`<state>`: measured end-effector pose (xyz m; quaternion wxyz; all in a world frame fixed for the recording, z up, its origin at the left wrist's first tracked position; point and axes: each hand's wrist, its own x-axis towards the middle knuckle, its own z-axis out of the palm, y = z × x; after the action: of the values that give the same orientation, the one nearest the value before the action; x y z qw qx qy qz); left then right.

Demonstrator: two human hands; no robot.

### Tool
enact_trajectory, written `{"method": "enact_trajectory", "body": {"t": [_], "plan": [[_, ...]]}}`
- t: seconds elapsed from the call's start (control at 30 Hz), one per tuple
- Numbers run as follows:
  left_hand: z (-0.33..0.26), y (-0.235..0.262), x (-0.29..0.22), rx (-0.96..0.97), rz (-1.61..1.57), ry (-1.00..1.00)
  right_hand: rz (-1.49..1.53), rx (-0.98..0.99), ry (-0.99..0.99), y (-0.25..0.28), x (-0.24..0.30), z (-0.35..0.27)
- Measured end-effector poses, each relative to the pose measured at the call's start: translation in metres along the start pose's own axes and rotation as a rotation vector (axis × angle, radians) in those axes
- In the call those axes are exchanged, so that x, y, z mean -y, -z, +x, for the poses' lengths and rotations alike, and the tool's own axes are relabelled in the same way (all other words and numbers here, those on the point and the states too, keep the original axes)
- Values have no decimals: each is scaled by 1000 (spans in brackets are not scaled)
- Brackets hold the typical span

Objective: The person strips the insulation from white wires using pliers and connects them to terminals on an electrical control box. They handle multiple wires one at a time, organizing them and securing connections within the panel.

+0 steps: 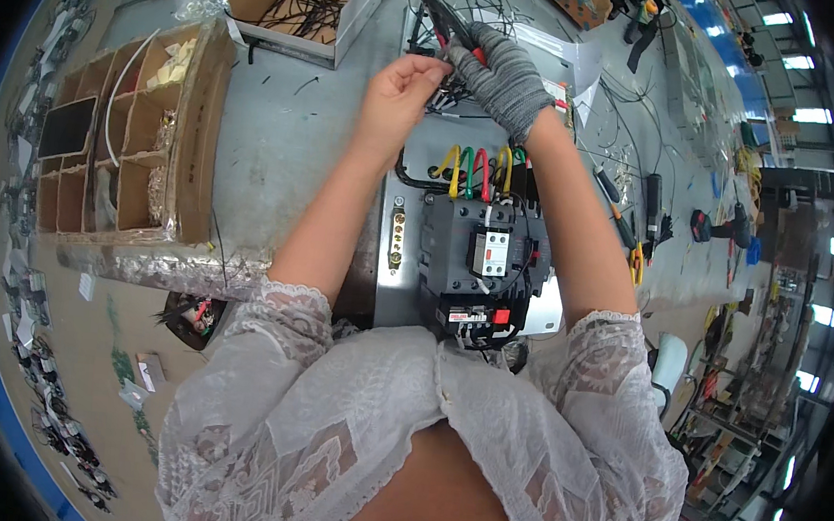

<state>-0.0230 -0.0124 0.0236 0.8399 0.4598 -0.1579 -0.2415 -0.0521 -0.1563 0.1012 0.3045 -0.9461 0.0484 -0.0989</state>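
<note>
- Left hand (398, 91), bare: grip pinched on thin wires (450, 92), just above contactor (476, 255).
- Right hand (506, 75), grey glove: grip closed on same wires w/ red tool (479, 56).
- Cardboard tray (133, 130) left of contactor, on table (279, 142).

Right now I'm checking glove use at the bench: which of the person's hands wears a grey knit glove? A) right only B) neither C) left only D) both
A: the right hand wears the grey glove, while the left hand is bare.
</note>
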Motion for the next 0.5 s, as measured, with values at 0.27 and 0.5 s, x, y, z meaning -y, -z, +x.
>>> {"method": "enact_trajectory", "body": {"t": [0.27,0.5], "plan": [[-3,-3,-3,-30,2,-11,-23,50,-65,0,8,-1],[-3,-3,0,-50,-50,-34,-23,96,-64,-3,9,0]]}}
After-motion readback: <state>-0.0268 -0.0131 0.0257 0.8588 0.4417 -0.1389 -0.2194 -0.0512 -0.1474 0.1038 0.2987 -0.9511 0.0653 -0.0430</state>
